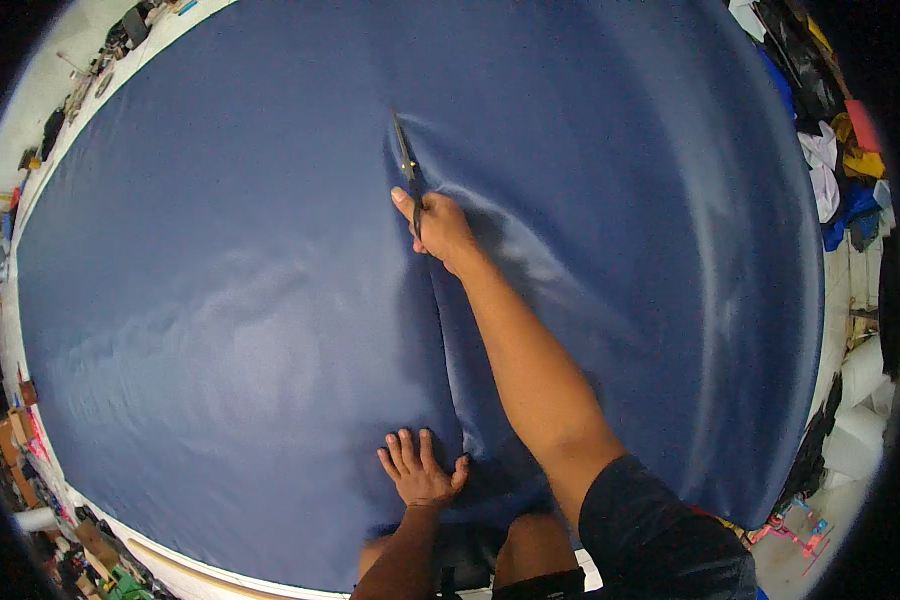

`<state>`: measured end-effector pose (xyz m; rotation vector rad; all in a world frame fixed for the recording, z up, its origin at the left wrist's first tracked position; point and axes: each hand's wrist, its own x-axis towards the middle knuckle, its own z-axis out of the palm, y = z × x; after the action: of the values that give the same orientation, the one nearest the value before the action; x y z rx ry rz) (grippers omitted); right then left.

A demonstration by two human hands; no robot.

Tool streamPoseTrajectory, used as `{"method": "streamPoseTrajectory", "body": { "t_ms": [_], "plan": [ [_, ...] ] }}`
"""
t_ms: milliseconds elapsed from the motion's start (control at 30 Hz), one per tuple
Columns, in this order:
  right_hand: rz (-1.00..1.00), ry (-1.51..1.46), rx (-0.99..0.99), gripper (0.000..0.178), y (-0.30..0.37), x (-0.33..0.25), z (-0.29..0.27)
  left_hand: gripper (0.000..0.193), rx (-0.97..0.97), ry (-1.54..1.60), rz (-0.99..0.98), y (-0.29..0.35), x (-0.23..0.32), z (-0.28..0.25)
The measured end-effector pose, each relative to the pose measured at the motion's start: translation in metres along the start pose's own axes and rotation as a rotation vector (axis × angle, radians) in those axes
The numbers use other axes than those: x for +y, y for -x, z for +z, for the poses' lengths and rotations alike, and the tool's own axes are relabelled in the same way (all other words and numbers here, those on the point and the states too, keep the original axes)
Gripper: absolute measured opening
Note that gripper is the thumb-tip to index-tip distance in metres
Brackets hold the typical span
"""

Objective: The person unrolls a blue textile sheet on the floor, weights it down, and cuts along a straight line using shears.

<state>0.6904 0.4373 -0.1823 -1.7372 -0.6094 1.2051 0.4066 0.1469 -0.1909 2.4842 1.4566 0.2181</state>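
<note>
Head view: right hand (438,226) grips scissors (406,165); left hand (419,467) flat on blue fabric (220,300).

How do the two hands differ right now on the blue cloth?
The right hand is stretched far out, closed around the scissors; the left hand lies near the body, flat, fingers spread, holding nothing. The right sits at the end of the cut, the left beside its start. Both rest on the blue cloth.

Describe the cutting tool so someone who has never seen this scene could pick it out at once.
A big sheet of dark blue fabric covers nearly the whole table. Near its upper middle, the right hand reaches far forward along the cut. The scissors stick out beyond that hand: the only thin, dark, metallic thing lying on the blue.
</note>
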Motion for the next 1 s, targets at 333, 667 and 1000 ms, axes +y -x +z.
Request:
{"method": "streamPoseTrajectory", "body": {
  "t_ms": [333,667,1000],
  "plan": [
    [0.043,0.014,0.015,0.058,-0.001,-0.003,0.002,0.046,0.404,0.083,-0.063,-0.406,-0.057,-0.030],
    [0.135,0.170,0.110,0.058,-0.004,0.015,0.012,0.071,0.210,-0.129,-0.212,-0.488,-0.056,0.003],
    [0.103,0.083,0.123,0.046,-0.027,-0.012,0.009,0.070,0.120,-0.118,-0.242,-0.487,-0.045,-0.010]
  ]
}}
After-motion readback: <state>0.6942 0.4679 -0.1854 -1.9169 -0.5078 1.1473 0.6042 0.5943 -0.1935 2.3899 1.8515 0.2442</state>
